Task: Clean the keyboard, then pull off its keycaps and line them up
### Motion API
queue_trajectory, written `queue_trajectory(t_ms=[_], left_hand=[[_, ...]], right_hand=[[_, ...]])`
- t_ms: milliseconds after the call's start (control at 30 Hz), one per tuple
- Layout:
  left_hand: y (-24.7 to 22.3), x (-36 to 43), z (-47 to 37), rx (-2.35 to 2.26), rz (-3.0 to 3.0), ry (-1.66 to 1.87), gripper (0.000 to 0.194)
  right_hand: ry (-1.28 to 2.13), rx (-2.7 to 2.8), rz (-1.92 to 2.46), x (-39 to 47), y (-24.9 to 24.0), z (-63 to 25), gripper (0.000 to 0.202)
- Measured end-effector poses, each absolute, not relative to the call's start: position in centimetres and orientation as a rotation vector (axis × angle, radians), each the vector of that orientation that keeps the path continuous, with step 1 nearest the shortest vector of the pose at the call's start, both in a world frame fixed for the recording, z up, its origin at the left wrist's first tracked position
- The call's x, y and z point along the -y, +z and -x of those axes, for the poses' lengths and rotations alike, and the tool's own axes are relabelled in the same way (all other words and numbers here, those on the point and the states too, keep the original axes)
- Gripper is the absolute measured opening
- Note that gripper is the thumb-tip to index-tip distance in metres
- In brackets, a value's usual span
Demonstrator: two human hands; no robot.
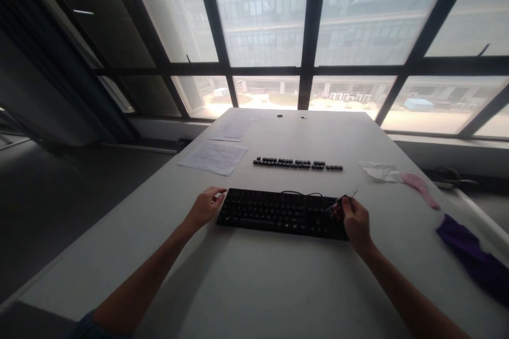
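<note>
A black keyboard (274, 212) lies on the white table in front of me. Its left end is steadied by my left hand (204, 206), whose bent fingers and thumb meet the upper left corner. Over the number-pad end, my right hand (356, 222) is closed around a small dark keycap puller (339, 203) with thin wire prongs. The puller's lower tip is close to the keys; whether it grips one I cannot tell. Beyond the keyboard, loose black keycaps (294, 163) are lined up in two rows.
Printed sheets of paper (214, 158) lie at the left. To the right are a crumpled white tissue (379, 171), a pink strip of cloth (419, 186) and a purple cloth (473, 254). A cable (302, 193) runs behind the keyboard. Large windows (258, 10) rise beyond the table's far edge.
</note>
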State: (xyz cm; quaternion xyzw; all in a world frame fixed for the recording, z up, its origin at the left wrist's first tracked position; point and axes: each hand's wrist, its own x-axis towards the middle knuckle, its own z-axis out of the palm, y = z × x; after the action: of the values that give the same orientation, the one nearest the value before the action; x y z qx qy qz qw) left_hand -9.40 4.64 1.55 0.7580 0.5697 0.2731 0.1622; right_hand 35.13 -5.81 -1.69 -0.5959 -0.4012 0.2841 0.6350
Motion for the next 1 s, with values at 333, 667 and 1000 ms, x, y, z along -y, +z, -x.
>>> queue_trajectory(t_ms=[333,667,1000], left_hand=[[0.5,-2.1,7.6,-1.432,-2.083,0.901,0.024],[0.5,-2.7,6.9,-1.247,-2.11,0.817,0.019],[1.2,-3.6,6.5,-1.22,-2.052,0.813,0.008]], right_hand=[[0.384,1.071,1.55,4.1,-1.7,-37.7,0.057],[0.621,1.278,1.3,-1.0,1.1,-27.2,0.045],[0.953,1.398,1.063,-4.5,-0.1,-16.9,0.04]])
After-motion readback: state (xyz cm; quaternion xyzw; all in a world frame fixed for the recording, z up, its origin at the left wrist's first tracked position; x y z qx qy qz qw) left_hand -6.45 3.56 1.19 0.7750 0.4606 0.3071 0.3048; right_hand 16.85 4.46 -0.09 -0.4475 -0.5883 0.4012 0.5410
